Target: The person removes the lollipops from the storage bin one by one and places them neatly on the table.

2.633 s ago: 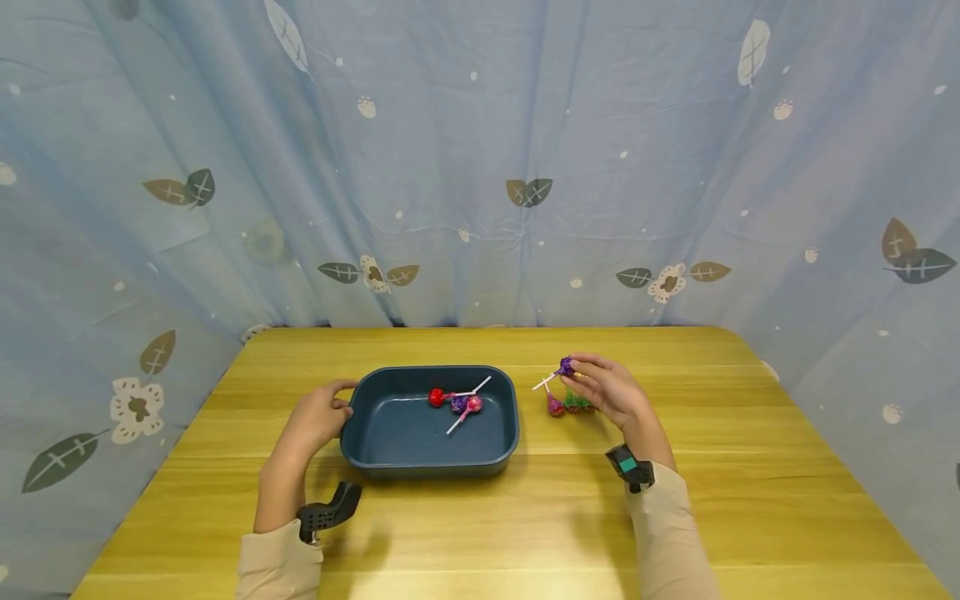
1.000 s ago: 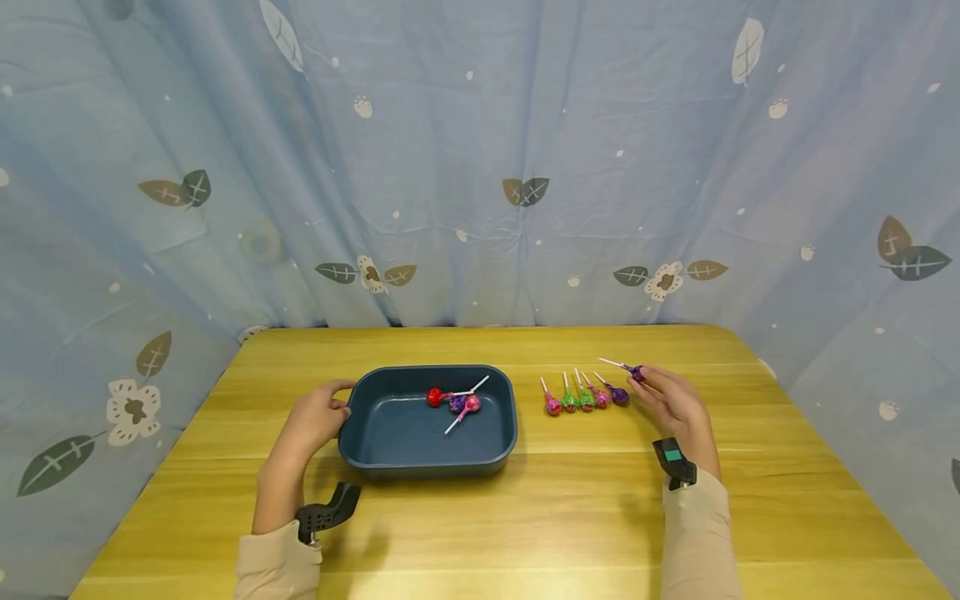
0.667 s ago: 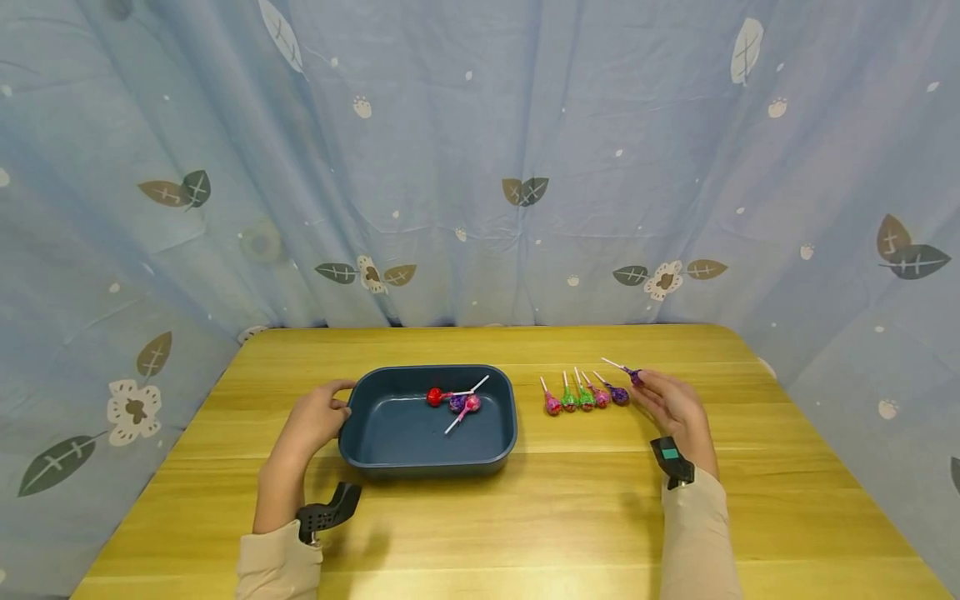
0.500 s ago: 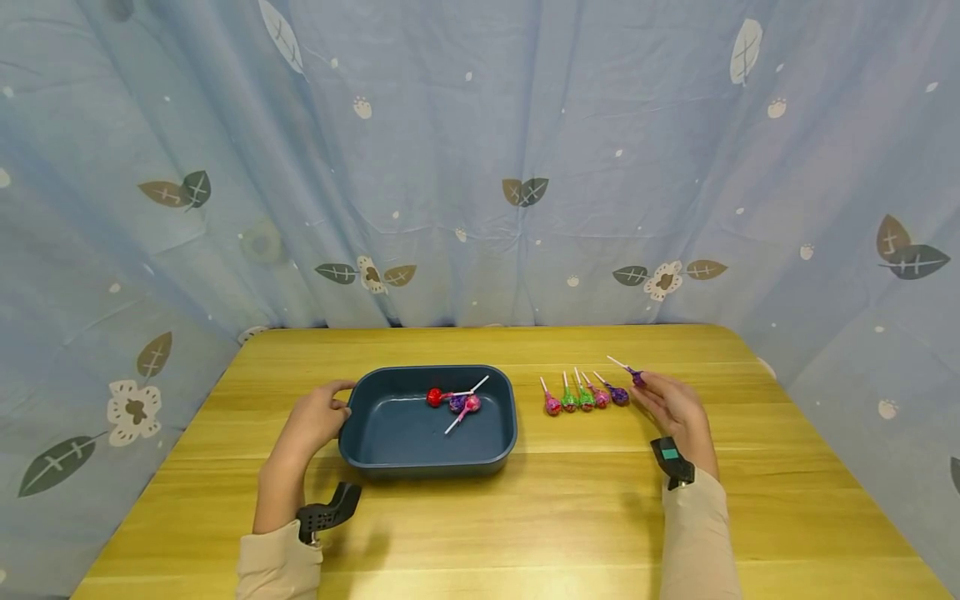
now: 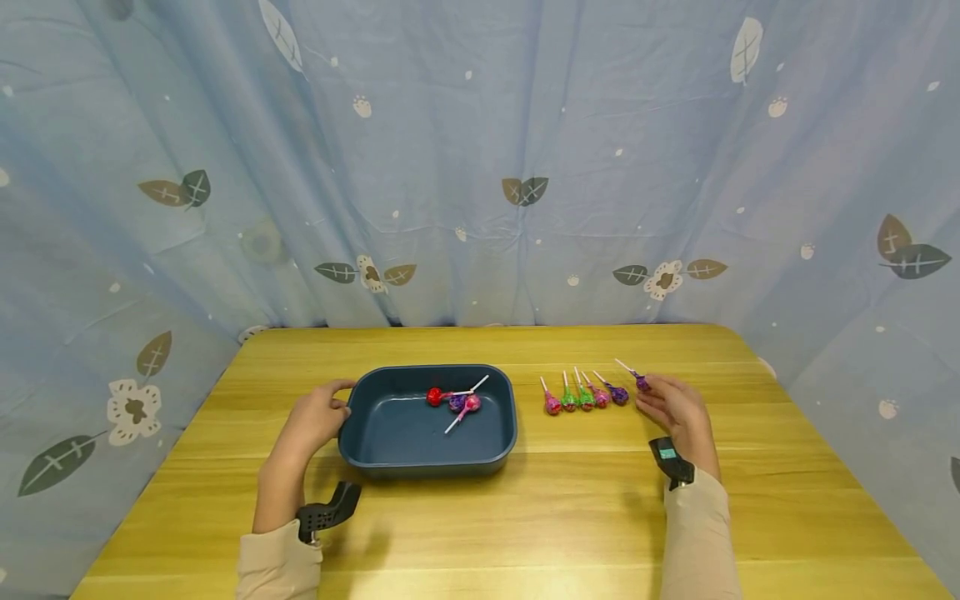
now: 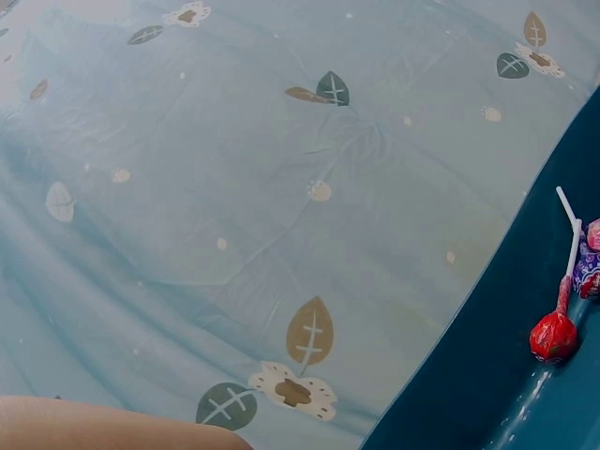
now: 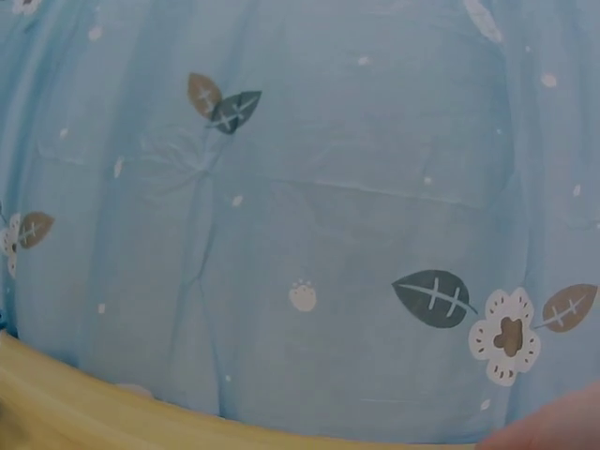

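In the head view, my left hand (image 5: 315, 418) holds the left end of a dark blue plastic tub (image 5: 427, 468), fingers and thumb at its outer wall. Inside the tub lie a red lollipop (image 5: 434, 397), a purple lollipop (image 5: 457, 403) and a pink lollipop (image 5: 472, 403), sticks crossing. My right hand (image 5: 675, 408) pinches another purple lollipop (image 5: 642, 383) by its wrapped head, with the stick pointing up and left. Left of that hand is a row of lollipops: pink (image 5: 552, 405), green (image 5: 569, 402), green (image 5: 586, 402), pink (image 5: 602, 399) and purple (image 5: 619, 396).
Everything stands on a yellow wood-grain table (image 5: 480, 533). Behind it and at both sides hangs a blue patterned curtain (image 5: 450, 167). The left wrist view shows the tub's wall (image 6: 506, 300); in the right wrist view, mostly curtain (image 7: 281, 234) appears.
My right hand has moved right with a purple lollipop, uncovering the row it hid. Over the last second, the lollipop has shifted slightly right and down. The left hand and tub have stayed put.
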The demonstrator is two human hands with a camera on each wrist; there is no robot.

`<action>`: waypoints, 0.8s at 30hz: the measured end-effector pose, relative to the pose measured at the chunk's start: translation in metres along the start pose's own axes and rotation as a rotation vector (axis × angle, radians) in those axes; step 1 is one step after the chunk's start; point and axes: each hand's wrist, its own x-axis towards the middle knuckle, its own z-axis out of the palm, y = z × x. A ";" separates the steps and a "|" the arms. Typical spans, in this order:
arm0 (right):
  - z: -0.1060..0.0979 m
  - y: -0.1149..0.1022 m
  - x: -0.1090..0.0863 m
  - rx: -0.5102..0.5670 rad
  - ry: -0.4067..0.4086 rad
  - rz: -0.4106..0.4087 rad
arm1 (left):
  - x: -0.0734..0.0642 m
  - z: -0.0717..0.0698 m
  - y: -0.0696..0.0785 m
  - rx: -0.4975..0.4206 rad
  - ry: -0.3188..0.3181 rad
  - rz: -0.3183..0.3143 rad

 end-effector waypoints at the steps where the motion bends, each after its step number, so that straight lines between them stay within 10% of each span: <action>1: 0.000 0.001 0.001 -0.027 0.008 -0.003 | 0.000 0.000 0.000 0.000 0.000 0.001; 24: 0.011 0.010 0.007 -0.315 0.137 -0.044 | -0.001 0.000 0.001 0.013 0.011 0.004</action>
